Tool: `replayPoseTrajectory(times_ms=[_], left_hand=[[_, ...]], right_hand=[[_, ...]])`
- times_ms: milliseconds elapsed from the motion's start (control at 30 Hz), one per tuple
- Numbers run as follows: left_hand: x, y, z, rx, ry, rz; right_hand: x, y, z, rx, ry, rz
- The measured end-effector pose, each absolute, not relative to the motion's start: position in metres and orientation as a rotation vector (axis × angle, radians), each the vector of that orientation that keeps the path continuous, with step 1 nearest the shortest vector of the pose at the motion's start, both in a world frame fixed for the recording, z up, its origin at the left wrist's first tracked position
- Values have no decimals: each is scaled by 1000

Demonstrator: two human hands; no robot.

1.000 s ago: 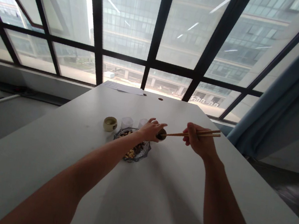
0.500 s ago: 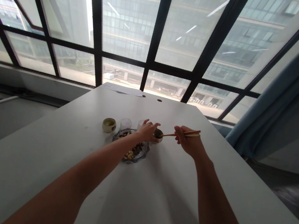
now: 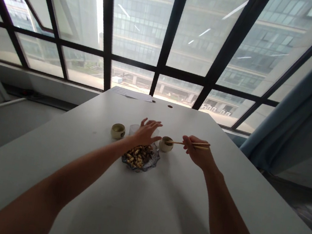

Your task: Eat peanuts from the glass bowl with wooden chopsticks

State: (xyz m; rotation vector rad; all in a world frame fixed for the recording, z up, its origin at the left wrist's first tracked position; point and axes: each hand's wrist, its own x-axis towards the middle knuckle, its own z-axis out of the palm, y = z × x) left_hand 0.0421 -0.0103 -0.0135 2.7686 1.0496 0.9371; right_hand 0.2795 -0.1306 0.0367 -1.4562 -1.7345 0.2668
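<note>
Fingers apart and holding nothing, my left hand (image 3: 147, 132) hovers over the far rim of a scalloped glass bowl (image 3: 153, 166). Inside that bowl lies a mix of brown and pale nut-like pieces (image 3: 138, 156). My right hand (image 3: 197, 150) is closed around a pair of wooden chopsticks (image 3: 202, 145), pointing left. Their tips reach into the mouth of a small beige cup (image 3: 166, 145) on the right; what is in the cup is too dark to make out. Clear plastic cups (image 3: 134, 128) stand behind the bowl, partly hidden by my left hand.
A second beige cup (image 3: 118, 131) with dark marking stands left of the bowl. White papers (image 3: 131, 94) lie at the far end of the white table (image 3: 91, 185). Beyond are tall framed windows, with a blue curtain (image 3: 287, 108) at the right.
My left hand has let go of the right beige cup and moved left, fingers spreading over the bowl. The right hand keeps the chopsticks in the cup. The view has shifted slightly.
</note>
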Motion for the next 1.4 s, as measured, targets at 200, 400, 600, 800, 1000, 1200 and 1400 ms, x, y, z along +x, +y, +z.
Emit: replayPoseTrajectory(times_ms=[200,400,600,800,1000,1200,1400], left_hand=[[-75,-15,-24,2484,1481,1320],[-122,-16,-75,2195,1613,1316],[-123,-9,-89,2121,1489,1177],[-122,-13,-84,2130,1438,1099],[-122,-14,-84,2107,1446,1111],[-122,-13,-85,2112,1448,1108],[-121,-12,-87,2123,1439,1127]], right_hand=[[260,-139,49,-1358,-1537,282],[231,-141,41,-1286,-1670,723],[222,-136,25,-1234,-1705,773],[222,-133,15,-1203,-1721,801],[224,-136,17,-1182,-1737,717],[224,-138,16,-1189,-1871,657],[223,-137,15,-1212,-1890,670]])
